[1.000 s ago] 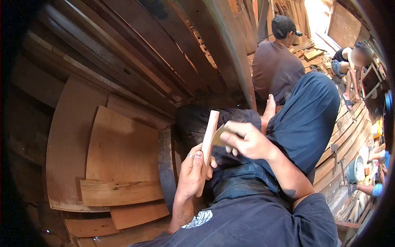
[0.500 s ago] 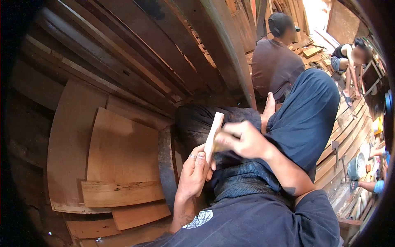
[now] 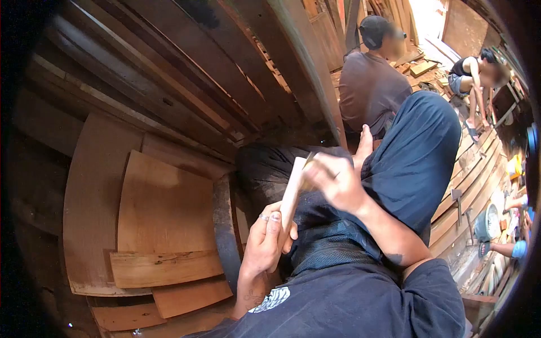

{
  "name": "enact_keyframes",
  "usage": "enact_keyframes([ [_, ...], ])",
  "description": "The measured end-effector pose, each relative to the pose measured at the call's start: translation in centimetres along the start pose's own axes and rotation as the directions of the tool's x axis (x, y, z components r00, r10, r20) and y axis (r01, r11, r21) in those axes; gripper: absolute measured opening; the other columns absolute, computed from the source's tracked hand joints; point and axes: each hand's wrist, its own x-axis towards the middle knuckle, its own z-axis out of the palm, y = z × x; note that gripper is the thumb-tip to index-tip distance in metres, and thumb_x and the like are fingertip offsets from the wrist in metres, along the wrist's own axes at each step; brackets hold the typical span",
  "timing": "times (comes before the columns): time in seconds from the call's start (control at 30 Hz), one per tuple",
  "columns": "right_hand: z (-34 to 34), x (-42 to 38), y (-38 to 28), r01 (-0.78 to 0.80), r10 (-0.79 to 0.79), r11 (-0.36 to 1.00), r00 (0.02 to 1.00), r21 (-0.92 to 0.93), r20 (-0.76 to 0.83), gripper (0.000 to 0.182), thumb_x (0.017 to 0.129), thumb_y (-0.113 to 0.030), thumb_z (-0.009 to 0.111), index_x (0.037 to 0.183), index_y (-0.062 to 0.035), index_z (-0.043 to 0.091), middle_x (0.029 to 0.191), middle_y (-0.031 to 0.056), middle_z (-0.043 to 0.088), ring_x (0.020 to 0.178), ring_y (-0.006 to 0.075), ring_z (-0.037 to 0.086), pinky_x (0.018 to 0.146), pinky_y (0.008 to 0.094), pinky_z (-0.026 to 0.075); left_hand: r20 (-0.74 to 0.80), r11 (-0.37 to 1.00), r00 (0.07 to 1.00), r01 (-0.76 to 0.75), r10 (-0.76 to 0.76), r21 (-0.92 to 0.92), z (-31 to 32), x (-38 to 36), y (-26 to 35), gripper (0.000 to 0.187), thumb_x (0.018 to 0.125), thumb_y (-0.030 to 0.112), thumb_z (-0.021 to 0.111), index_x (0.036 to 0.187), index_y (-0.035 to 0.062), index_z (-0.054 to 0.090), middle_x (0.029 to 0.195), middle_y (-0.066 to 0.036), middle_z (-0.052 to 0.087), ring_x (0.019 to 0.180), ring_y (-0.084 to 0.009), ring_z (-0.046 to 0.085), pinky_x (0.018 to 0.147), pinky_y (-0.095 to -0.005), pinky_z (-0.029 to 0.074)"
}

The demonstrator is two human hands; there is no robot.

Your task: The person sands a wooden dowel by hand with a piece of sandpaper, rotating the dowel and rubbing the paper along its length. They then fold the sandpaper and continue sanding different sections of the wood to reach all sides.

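A pale, narrow piece of wood (image 3: 292, 194) stands slanted above my lap, its upper end pointing away from me. My left hand (image 3: 265, 242) grips its lower part, with the thumb along the near face and a ring on one finger. Against the upper end, my right hand (image 3: 336, 183) pinches a thin yellowish-brown piece that looks like sandpaper (image 3: 308, 161). Motion blurs the fingers of this hand, and most of what it holds is hidden.
Wooden boards (image 3: 166, 203) lie stacked at my left, below tall planks (image 3: 186, 73) leaning there. A person in a brown shirt (image 3: 372, 84) sits just ahead. Another person (image 3: 473, 79) bends over farther right, near a hammer (image 3: 456, 200) and a bucket (image 3: 487, 222).
My right hand has moved up along the wood to its top end, carrying the sandpaper-like piece. My left hand keeps its hold at the lower part.
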Motion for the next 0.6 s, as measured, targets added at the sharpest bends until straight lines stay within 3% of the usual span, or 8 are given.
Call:
enact_keyframes([
  [0.1, 2.0, -1.1, -0.7, 0.134, -0.14, 0.99, 0.968, 0.044, 0.21, 0.025, 0.104, -0.028, 0.082, 0.1, -0.0032, 0.081, 0.085, 0.0219, 0.076, 0.071, 0.036, 0.076, 0.064, 0.0419, 0.056, -0.05, 1.0, 0.999, -0.004, 0.004, 0.009, -0.4, 0.1, 0.2, 0.043, 0.125, 0.03, 0.04, 0.15, 0.0015, 0.059, 0.088, -0.007, 0.069, 0.06, -0.0069, 0.054, 0.055, -0.0238, 0.045],
  [0.17, 1.1, -0.5, -0.4, 0.08, -0.057, 0.988, 0.984, -0.132, 0.17, 0.028, 0.104, -0.029, 0.083, 0.098, -0.0016, 0.081, 0.081, 0.0194, 0.076, 0.065, 0.0259, 0.074, 0.062, 0.0391, 0.055, -0.065, 1.0, 0.998, 0.011, -0.01, 0.021, -0.3, 0.2, 0.2, 0.041, 0.125, 0.03, 0.042, 0.149, 0.0014, 0.06, 0.089, -0.006, 0.068, 0.061, -0.0071, 0.055, 0.057, -0.0235, 0.046],
  [0.23, 0.3, 0.6, -0.8, -0.034, 0.033, 0.999, 0.998, -0.028, -0.061, 0.032, 0.108, -0.03, 0.08, 0.097, 0.0003, 0.08, 0.075, 0.0127, 0.075, 0.069, 0.005, 0.062, 0.06, 0.0329, 0.051, -0.049, 0.999, 0.999, 0.019, -0.016, 0.051, -0.3, 0.3, -0.1, 0.04, 0.124, 0.029, 0.044, 0.148, 0.0016, 0.06, 0.089, -0.006, 0.068, 0.061, -0.0071, 0.055, 0.057, -0.0232, 0.046],
  [0.3, 0.1, 0.2, 0.2, -0.066, 0.061, 0.996, 0.994, -0.052, -0.094, 0.03, 0.107, -0.029, 0.08, 0.099, -0.0003, 0.081, 0.077, 0.0149, 0.076, 0.066, 0.0109, 0.069, 0.06, 0.0349, 0.052, -0.021, 0.999, 0.999, 0.042, -0.042, -0.017, -0.1, 0.3, 0.0, 0.036, 0.124, 0.027, 0.047, 0.146, 0.0023, 0.06, 0.09, -0.005, 0.068, 0.062, -0.007, 0.055, 0.058, -0.0233, 0.047],
  [0.4, 2.0, -1.3, 0.5, 0.117, -0.115, 0.992, 0.992, -0.045, 0.053, 0.025, 0.102, -0.027, 0.084, 0.101, -0.0024, 0.08, 0.08, 0.0184, 0.076, 0.067, 0.0308, 0.077, 0.061, 0.0398, 0.055, -0.046, 0.999, 0.998, 0.036, -0.036, 0.012, -0.2, 0.3, -0.3, 0.033, 0.123, 0.025, 0.049, 0.145, 0.0029, 0.059, 0.09, -0.005, 0.068, 0.063, -0.0065, 0.056, 0.058, -0.0232, 0.048],
  [0.43, 1.7, -1.4, 1.1, 0.177, -0.157, 0.976, 0.975, -0.126, 0.156, 0.026, 0.101, -0.027, 0.086, 0.1, -0.0019, 0.08, 0.079, 0.0185, 0.076, 0.066, 0.0315, 0.076, 0.061, 0.039, 0.055, -0.048, 0.999, 0.998, 0.032, -0.031, 0.016, -0.3, 0.2, -0.3, 0.033, 0.123, 0.025, 0.05, 0.145, 0.0028, 0.059, 0.09, -0.005, 0.068, 0.063, -0.0064, 0.056, 0.058, -0.0231, 0.048],
  [0.57, 0.7, 0.4, 0.0, 0.055, -0.079, 0.991, 0.977, -0.124, -0.199, 0.033, 0.107, -0.031, 0.081, 0.095, 0.0001, 0.078, 0.075, 0.0145, 0.074, 0.066, 0.0117, 0.071, 0.059, 0.034, 0.052, -0.034, 0.999, 0.999, 0.036, -0.035, 0.01, -0.3, 0.2, 0.1, 0.032, 0.122, 0.025, 0.05, 0.143, 0.0025, 0.059, 0.09, -0.005, 0.067, 0.063, -0.0064, 0.056, 0.058, -0.023, 0.048],
  [0.6, 0.6, 0.4, 0.0, 0.071, -0.105, 0.982, 0.975, -0.174, -0.196, 0.032, 0.106, -0.031, 0.081, 0.096, -0.0002, 0.078, 0.075, 0.0153, 0.074, 0.065, 0.015, 0.072, 0.059, 0.0348, 0.053, -0.022, 0.999, 0.999, 0.038, -0.038, -0.003, -0.1, 0.1, 0.1, 0.032, 0.122, 0.025, 0.05, 0.143, 0.0026, 0.059, 0.09, -0.005, 0.067, 0.063, -0.0064, 0.056, 0.058, -0.023, 0.048],
])
